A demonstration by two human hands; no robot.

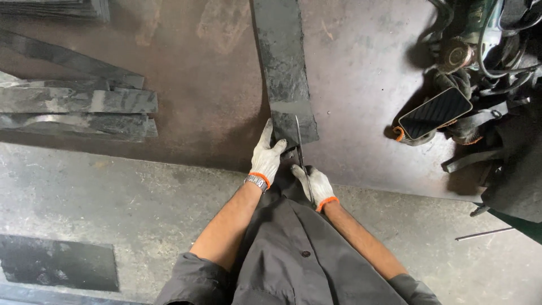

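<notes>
A long dark flat metal bar point(282, 62) lies on a rusty steel plate point(361, 85), running away from me. My left hand point(266, 155), in a white glove with an orange cuff and a wristwatch, presses on the bar's near end. My right hand point(314, 185), gloved the same, grips a thin straight metal strip point(299, 144) that stands on edge along the bar's near end.
Several dark flat bars point(84, 107) are stacked at the left of the plate. A phone point(435, 113) lies at the right among power tools and cables point(485, 45). A dark plate point(56, 262) rests on the concrete floor point(113, 197) at lower left; a thin rod point(484, 233) lies at right.
</notes>
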